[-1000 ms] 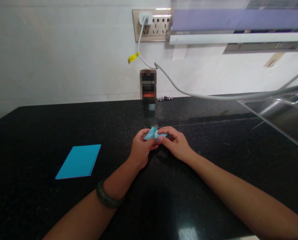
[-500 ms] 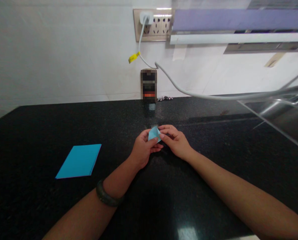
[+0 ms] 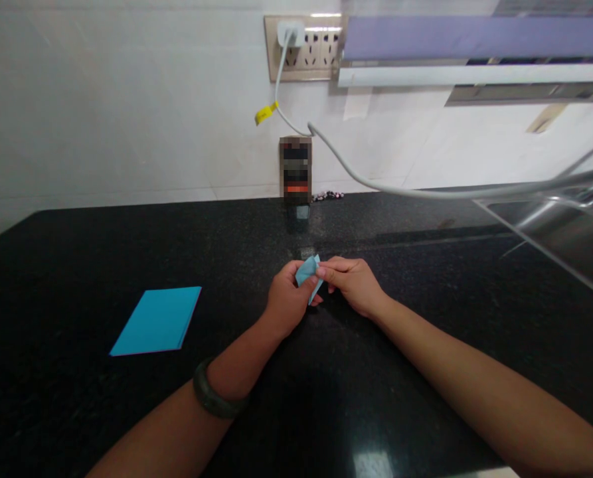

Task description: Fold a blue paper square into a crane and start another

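- Left hand (image 3: 286, 302) & right hand (image 3: 354, 287) meet at centre of a black counter (image 3: 77, 265). Fingers of both are curled closed, pinching one small folded paper (image 3: 308, 271), light blue.
- Folded paper sits between the 2 sets of fingertips, approx. mid-frame; can't tell if it touches the counter.
- Dark bracelet (image 3: 211, 398) on left wrist.
- Flat blue sheet (image 3: 157, 320) lies on counter, well apart to the left of the hands.
- Back wall: socket strip (image 3: 316, 56) w/ white plug (image 3: 289, 33); its cable (image 3: 376, 186) runs off right.

Home kitchen, black granite counter (image 3: 127, 239), tiled wall w/ socket strip (image 3: 306, 50), steel sink (image 3: 565, 226) at rt
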### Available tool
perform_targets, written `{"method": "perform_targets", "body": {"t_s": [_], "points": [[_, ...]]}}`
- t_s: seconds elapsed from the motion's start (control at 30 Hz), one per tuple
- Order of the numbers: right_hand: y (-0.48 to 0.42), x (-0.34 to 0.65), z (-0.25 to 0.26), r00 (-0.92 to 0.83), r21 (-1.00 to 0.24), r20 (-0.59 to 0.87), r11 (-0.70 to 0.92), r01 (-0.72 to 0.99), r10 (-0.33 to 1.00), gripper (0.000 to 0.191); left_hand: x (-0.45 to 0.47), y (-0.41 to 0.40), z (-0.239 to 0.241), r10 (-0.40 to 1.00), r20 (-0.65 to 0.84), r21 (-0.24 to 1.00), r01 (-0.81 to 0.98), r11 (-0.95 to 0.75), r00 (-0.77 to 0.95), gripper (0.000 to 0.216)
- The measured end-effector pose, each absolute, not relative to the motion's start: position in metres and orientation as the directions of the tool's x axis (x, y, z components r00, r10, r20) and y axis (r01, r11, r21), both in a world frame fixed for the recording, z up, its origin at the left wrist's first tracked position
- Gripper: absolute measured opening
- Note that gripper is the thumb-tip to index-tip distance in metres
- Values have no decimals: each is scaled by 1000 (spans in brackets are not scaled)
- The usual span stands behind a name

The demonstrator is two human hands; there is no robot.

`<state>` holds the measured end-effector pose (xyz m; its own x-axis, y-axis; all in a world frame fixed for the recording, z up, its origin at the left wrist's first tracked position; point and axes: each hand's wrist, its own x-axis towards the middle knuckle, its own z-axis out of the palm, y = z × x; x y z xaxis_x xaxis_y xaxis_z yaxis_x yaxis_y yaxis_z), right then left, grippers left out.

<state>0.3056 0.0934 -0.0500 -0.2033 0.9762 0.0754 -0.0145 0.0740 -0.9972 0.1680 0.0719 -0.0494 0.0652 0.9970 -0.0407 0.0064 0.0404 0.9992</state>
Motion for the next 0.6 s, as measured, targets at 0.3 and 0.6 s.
{"method": "perform_targets", "body": {"t_s": [0.3,0.6], "points": [[93,302,-55,-118,-984,-36,-56,-169,992,23,166,73,-52,994,-30,991,132,16,110,22],[91,299,-51,-101,-970,-77,-98,-222,992,21,168,73,-54,989,-32,994,106,17,146,20]]}}
